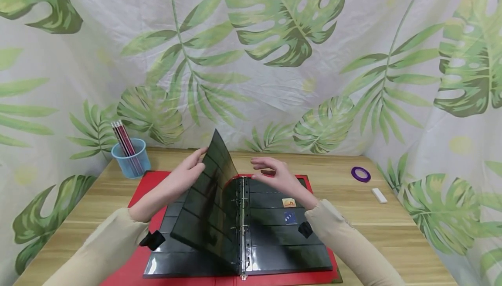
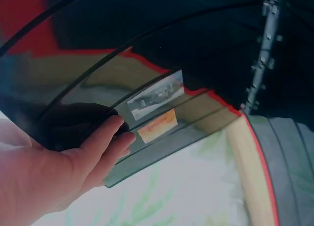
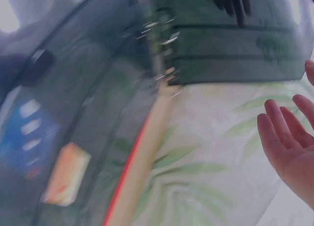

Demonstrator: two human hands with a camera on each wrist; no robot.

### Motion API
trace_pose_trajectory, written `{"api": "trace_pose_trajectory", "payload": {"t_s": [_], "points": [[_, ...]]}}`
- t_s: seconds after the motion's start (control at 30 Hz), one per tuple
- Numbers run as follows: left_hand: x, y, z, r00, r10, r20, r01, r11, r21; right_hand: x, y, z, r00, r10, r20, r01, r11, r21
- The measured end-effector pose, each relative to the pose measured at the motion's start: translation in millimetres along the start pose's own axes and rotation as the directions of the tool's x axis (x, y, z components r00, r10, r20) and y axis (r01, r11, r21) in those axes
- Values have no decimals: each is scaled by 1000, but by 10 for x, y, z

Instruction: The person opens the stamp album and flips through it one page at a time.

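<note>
A ring-bound stamp album [image 1: 290, 238] lies spread on the table, its black pocket pages inside a red cover. One album page [image 1: 208, 199] stands raised and leaning left, with my left hand [image 1: 186, 170] pinching its outer edge, the thumb on one face and fingers on the other. In the left wrist view, two stamps [image 2: 156, 94] show in that page's pockets beside the fingers. My right hand [image 1: 280, 175] hovers over the right-hand page, fingers loosely bent, holding nothing. Beneath it are an orange stamp [image 1: 289, 202] and a blue stamp [image 1: 290, 217].
A blue cup [image 1: 135, 157] of pencils stands at the table's back left. Toward the right edge are a purple tape roll [image 1: 361, 174] and a white eraser-like block [image 1: 379, 195]. A leaf-patterned cloth [image 1: 270, 81] hangs behind the wooden table.
</note>
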State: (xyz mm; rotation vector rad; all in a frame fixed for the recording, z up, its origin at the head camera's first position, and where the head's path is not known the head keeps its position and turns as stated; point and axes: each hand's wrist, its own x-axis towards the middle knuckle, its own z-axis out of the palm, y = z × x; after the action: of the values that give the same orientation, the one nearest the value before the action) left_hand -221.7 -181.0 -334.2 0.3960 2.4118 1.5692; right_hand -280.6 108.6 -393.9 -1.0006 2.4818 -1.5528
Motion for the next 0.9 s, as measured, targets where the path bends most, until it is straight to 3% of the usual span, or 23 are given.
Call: {"api": "trace_pose_trajectory", "payload": {"t_s": [0.27,0.43,0.53,0.67,0.9], "points": [[-156,-357,-190,1000,-17,2,17,999,-50,-336,465,-192,996,84,20,-76,967,-245],[-235,-616,-248,999,-21,-30,20,999,-48,-503,724,-336,991,129,40,-109,941,-320],[-257,-752,-246,996,-31,-88,39,995,94,-585,854,-420,983,176,59,-145,927,-346],[-267,-946,-216,986,-50,-159,94,955,282,-675,996,-510,970,222,97,-169,908,-384],[-257,-1281,-126,971,21,-237,88,894,440,-756,1164,-613,956,260,136,-163,856,-490]]}}
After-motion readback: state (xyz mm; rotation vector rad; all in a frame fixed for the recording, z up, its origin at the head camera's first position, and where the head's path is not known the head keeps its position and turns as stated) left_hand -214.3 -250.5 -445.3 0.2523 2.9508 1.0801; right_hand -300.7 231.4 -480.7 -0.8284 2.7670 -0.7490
